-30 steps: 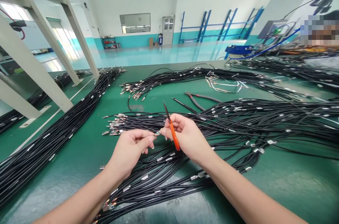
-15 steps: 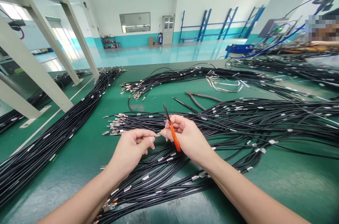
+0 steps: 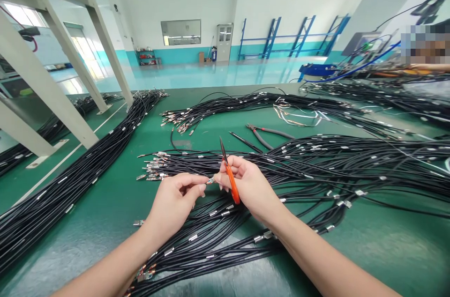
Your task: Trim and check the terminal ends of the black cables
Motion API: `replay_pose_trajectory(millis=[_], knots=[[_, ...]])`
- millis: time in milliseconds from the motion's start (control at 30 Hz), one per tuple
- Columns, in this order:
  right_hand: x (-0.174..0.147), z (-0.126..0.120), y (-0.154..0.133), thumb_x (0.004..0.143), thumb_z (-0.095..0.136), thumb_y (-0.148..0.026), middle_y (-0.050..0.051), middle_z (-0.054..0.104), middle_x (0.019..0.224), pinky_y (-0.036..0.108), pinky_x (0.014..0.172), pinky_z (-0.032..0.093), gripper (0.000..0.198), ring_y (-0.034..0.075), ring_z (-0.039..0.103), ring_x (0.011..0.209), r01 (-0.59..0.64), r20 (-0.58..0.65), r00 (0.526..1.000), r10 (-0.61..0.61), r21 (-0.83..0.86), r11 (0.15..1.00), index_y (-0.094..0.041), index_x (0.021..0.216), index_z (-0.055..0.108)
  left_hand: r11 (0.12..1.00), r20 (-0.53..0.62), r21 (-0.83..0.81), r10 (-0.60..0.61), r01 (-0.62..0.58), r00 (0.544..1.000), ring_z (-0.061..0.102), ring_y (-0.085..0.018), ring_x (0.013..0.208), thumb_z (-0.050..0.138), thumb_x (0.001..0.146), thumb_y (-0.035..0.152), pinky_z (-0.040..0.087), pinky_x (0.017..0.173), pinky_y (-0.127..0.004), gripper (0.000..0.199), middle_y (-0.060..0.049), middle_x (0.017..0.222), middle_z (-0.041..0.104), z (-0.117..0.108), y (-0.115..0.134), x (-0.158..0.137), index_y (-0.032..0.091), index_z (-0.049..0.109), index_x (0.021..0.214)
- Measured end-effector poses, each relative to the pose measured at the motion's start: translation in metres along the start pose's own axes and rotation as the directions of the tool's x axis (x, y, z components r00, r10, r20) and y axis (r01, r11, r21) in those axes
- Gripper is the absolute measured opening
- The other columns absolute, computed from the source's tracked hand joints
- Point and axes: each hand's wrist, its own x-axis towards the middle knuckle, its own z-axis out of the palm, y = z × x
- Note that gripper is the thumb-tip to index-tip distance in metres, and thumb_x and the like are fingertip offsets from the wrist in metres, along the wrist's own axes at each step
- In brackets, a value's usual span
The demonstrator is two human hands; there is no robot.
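Between my hands is the small metal connector end of a cable (image 3: 210, 181), with coloured wires showing. My left hand (image 3: 177, 198) pinches it between thumb and forefinger. My right hand (image 3: 249, 184) has orange-handled scissors (image 3: 231, 180) tucked in it, the dark pointed blades aimed up and away from me. The thumb and a finger of that hand also touch the connector's right side. Beneath both hands lie black cables (image 3: 218, 229) with silver sleeves on them. Just beyond, a bundle of black cables (image 3: 190, 163) ends in bare connectors at its left.
Diagonal-cutting pliers (image 3: 269, 134) and a black pen-like tool (image 3: 245, 141) lie beyond my hands. Farther back is another cable bundle (image 3: 225, 106) with loose white strips (image 3: 298, 114). A thick bundle (image 3: 94, 166) runs along the left by beige posts (image 3: 66, 81). A co-worker's arm (image 3: 431, 67) shows at far right.
The view has shifted slightly, so the scene sits a little lower. Both hands keep their hold on the connector and scissors, with barely any movement.
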Motion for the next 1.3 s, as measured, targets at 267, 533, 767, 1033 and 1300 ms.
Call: replay_pose_trajectory(millis=[267,533,767,1033,1300], knots=[[0.001,-0.001,0.0,0.065,0.066,-0.02,-0.007,0.049,0.054,0.019,0.048,0.032,0.021,0.005,0.042,0.048,0.0,0.007,1.0,0.0,0.008,1.0,-0.017,0.065,0.046,0.976,0.019,0.121,0.182,-0.183,0.983,0.048,-0.01,0.052,0.052,0.073,0.016,0.039,0.051,-0.021,0.024,0.0,0.064,0.059,-0.001,-0.005,-0.002,0.021,0.07,0.089],[0.001,0.0,0.001,0.065,0.067,-0.021,-0.008,0.048,0.055,0.018,0.048,0.033,0.022,0.005,0.042,0.048,0.017,-0.005,1.0,-0.017,0.013,1.0,-0.017,0.065,0.045,1.0,-0.011,-0.011,-0.004,0.004,1.0,0.047,-0.009,0.047,0.056,0.07,0.021,0.039,0.047,-0.022,0.018,-0.001,0.063,0.063,0.0,-0.002,-0.002,0.015,0.068,0.081],[0.001,0.003,0.004,0.067,0.067,-0.025,-0.003,0.057,0.068,0.023,0.062,0.043,0.021,0.009,0.052,0.059,0.058,-0.011,0.998,-0.058,0.005,0.998,-0.018,0.073,0.047,0.965,0.025,-0.236,-0.11,0.113,0.994,0.045,-0.008,0.046,0.06,0.068,0.025,0.038,0.048,-0.022,0.021,-0.002,0.061,0.062,-0.001,-0.004,0.002,0.011,0.064,0.084],[-0.002,0.012,0.011,0.07,0.064,-0.023,0.001,0.06,0.085,0.027,0.073,0.044,0.018,0.015,0.056,0.077,0.204,-0.025,0.977,-0.211,-0.167,0.965,-0.02,0.074,0.047,0.94,0.074,-0.316,-0.107,0.126,0.991,0.041,-0.007,0.045,0.057,0.07,0.024,0.035,0.047,-0.021,0.021,-0.001,0.06,0.058,-0.001,0.001,0.001,0.008,0.063,0.083],[-0.003,0.01,0.008,0.073,0.058,-0.02,0.001,0.06,0.078,0.028,0.067,0.045,0.01,0.014,0.054,0.069,0.226,-0.027,0.969,-0.247,-0.32,0.92,-0.02,0.073,0.049,0.918,0.113,-0.37,-0.106,0.141,0.988,0.039,-0.006,0.043,0.056,0.07,0.024,0.033,0.046,-0.021,0.02,0.0,0.055,0.056,-0.001,0.0,0.0,0.008,0.062,0.081]])
